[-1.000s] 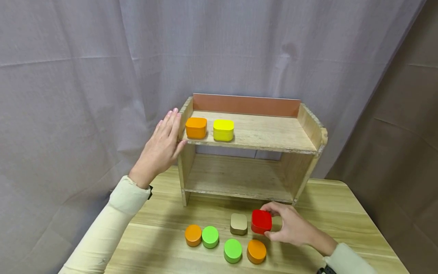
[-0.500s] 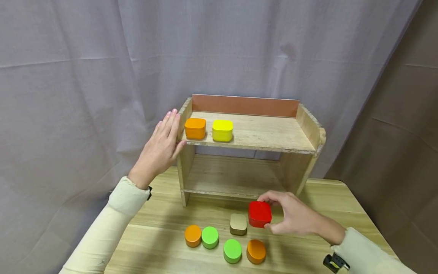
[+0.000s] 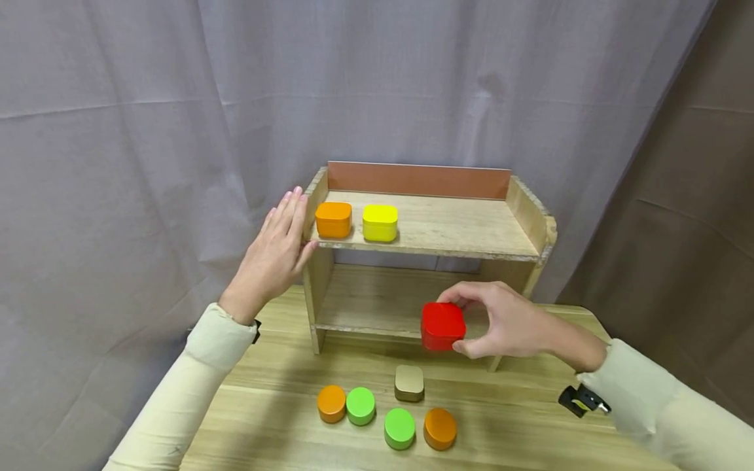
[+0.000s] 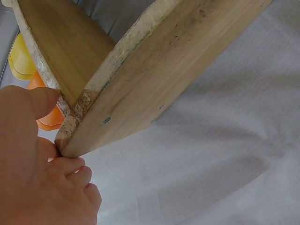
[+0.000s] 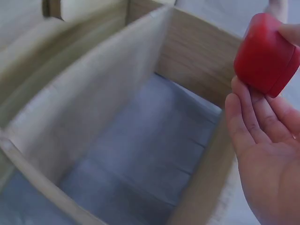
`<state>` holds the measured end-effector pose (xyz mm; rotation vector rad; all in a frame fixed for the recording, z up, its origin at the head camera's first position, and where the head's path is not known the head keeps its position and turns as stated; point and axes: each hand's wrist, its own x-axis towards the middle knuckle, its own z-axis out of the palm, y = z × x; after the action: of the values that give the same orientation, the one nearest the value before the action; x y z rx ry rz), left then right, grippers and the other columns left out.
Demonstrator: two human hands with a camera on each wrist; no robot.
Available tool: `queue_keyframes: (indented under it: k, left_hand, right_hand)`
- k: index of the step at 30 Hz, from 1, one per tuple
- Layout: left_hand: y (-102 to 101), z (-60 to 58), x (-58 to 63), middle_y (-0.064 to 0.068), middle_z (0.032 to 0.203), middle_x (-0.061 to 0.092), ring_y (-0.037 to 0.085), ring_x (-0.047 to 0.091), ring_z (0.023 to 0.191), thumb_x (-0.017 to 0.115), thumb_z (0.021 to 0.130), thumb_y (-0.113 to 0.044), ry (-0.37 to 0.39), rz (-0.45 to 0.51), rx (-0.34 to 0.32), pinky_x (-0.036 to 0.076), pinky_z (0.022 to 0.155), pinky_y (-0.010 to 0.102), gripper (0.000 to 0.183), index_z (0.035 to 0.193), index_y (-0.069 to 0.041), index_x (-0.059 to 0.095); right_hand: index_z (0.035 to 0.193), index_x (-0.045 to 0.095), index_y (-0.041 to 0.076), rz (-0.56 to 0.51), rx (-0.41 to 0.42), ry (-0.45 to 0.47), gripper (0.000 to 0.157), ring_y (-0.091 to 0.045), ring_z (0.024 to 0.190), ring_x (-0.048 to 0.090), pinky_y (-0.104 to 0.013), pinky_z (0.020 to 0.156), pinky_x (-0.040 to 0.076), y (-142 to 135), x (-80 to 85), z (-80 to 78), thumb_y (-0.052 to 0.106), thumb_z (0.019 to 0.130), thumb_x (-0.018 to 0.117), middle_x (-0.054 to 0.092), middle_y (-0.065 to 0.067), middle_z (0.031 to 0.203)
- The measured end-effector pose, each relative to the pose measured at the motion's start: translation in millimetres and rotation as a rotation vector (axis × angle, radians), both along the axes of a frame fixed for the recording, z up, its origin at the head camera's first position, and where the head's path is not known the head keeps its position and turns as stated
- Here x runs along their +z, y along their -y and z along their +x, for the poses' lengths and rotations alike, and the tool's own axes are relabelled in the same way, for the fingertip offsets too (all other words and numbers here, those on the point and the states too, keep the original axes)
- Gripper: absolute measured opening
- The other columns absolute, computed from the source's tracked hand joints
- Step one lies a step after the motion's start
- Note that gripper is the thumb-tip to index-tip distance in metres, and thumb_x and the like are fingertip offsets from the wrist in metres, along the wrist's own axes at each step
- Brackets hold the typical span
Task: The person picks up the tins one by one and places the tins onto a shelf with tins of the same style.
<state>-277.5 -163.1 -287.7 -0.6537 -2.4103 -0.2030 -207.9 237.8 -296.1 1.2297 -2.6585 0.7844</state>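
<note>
In the head view my right hand [image 3: 503, 320] pinches a red rounded-square box [image 3: 442, 327] between thumb and fingers, raised in front of the lower shelf board. The right wrist view shows the same red box [image 5: 267, 54] by the fingertips. My left hand [image 3: 273, 252] lies with straight fingers along the left side panel of the wooden shelf [image 3: 430, 252], its thumb at the front edge. On the upper board, beside that hand, sit an orange rounded-square box [image 3: 334, 220] and a yellow one [image 3: 379, 224].
On the table [image 3: 259, 386] before the shelf stand a gold square box [image 3: 409, 383], two round green boxes [image 3: 360, 405] and two round orange ones [image 3: 332, 403]. A grey curtain [image 3: 412, 78] hangs behind, and a brown cloth [image 3: 671, 242] at the right.
My right hand has lifted the red box off the table, up and slightly left, from beside the gold box to before the lower shelf board. My left hand has stayed at the side panel.
</note>
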Motion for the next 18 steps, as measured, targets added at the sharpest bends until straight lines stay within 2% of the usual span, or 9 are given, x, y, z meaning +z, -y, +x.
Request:
queue_keyframes:
  k: [4,10,14,18]
  left_hand:
    - [0.1,0.3,-0.8,0.021,0.178,0.012,0.039,0.016,0.165,0.053,0.110,-0.033,0.005,0.001,0.002,0.022,0.133,0.059,0.079,0.168,0.003,0.013]
    - [0.5,0.7,0.1,0.021,0.178,0.011,0.038,0.016,0.165,0.053,0.110,-0.033,0.007,-0.001,0.006,0.021,0.133,0.058,0.079,0.168,0.004,0.012]
    - [0.3,1.3,0.4,0.021,0.178,0.012,0.039,0.016,0.165,0.053,0.110,-0.032,0.003,0.001,0.007,0.022,0.133,0.059,0.079,0.167,0.004,0.013]
    - [0.2,2.3,-0.1,0.022,0.177,0.012,0.039,0.017,0.165,0.053,0.110,-0.032,0.003,0.004,0.007,0.022,0.133,0.059,0.079,0.167,0.004,0.014]
  right_hand:
    - [0.123,0.069,0.020,0.015,0.011,-0.002,0.052,-0.003,0.098,0.070,-0.031,0.096,0.061,0.2,26.2,-6.2,0.011,0.076,0.089,0.075,0.017,0.107]
    - [0.124,0.070,0.014,0.004,0.015,0.004,0.048,-0.006,0.099,0.072,-0.021,0.097,0.059,1.8,63.9,-18.2,0.009,0.080,0.088,0.077,0.008,0.109]
    - [0.126,0.070,0.008,-0.016,-0.001,-0.013,0.048,-0.008,0.102,0.073,-0.015,0.098,0.057,4.8,83.2,-27.0,0.008,0.081,0.087,0.077,0.003,0.112]
    - [0.128,0.070,0.007,-0.026,-0.020,-0.036,0.047,-0.014,0.104,0.073,-0.018,0.099,0.057,7.6,95.6,-37.7,0.009,0.084,0.085,0.078,-0.001,0.114]
